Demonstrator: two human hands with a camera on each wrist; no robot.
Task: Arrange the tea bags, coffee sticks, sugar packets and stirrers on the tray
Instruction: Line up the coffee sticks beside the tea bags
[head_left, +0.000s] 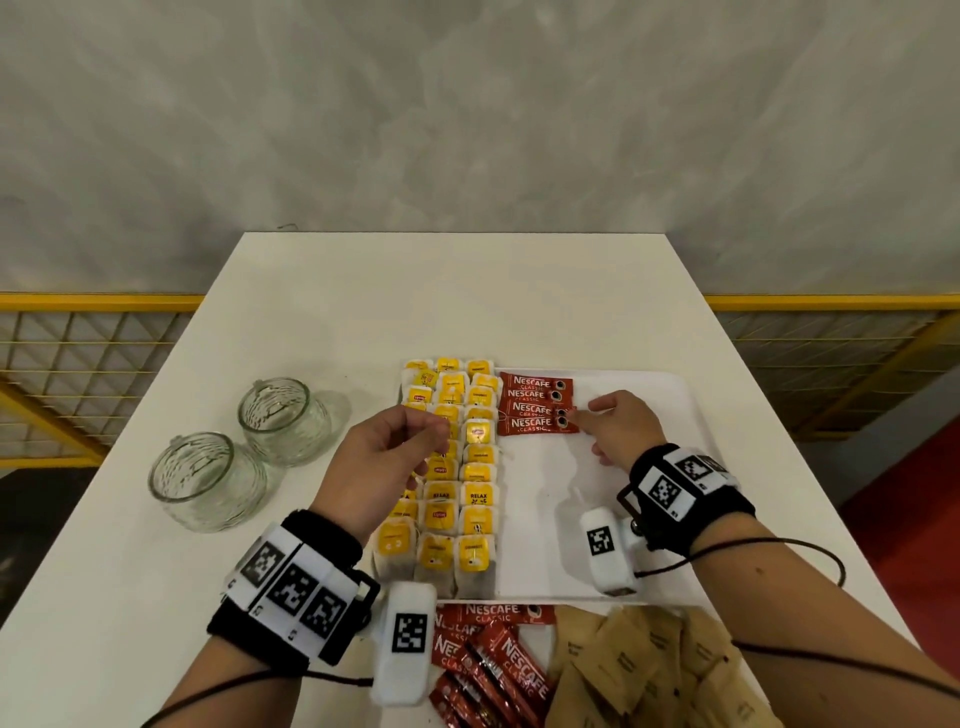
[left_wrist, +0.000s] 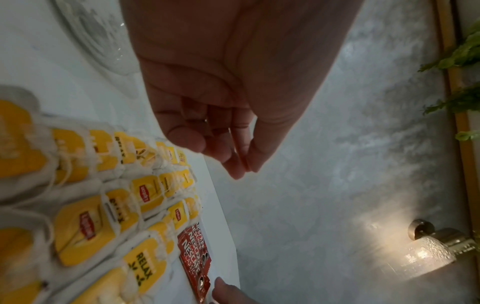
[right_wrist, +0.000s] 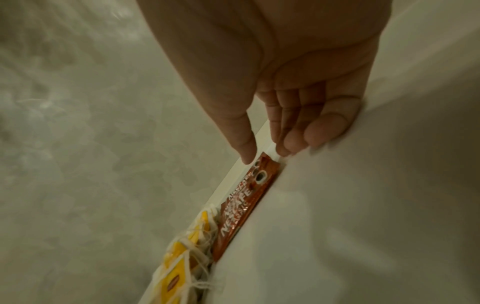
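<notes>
A white tray (head_left: 649, 519) lies on the table. Yellow-tagged tea bags (head_left: 475, 499) fill its left part in three columns. At the far edge beside them, several red coffee sticks (head_left: 535, 410) lie stacked in a row. My right hand (head_left: 587, 431) touches their right ends with straight fingers; in the right wrist view my right hand (right_wrist: 265, 152) has its thumb at the end of a coffee stick (right_wrist: 244, 203). My left hand (head_left: 426, 431) hovers over the tea bags with loosely curled fingers, and in the left wrist view the left hand (left_wrist: 241, 164) holds nothing. No stirrers are visible.
Loose coffee sticks (head_left: 493, 660) and brown sugar packets (head_left: 649, 670) are piled on the table in front of the tray. Two glass jars (head_left: 208, 483) (head_left: 283, 421) stand to the left. The tray's right half is bare. Yellow railings flank the table.
</notes>
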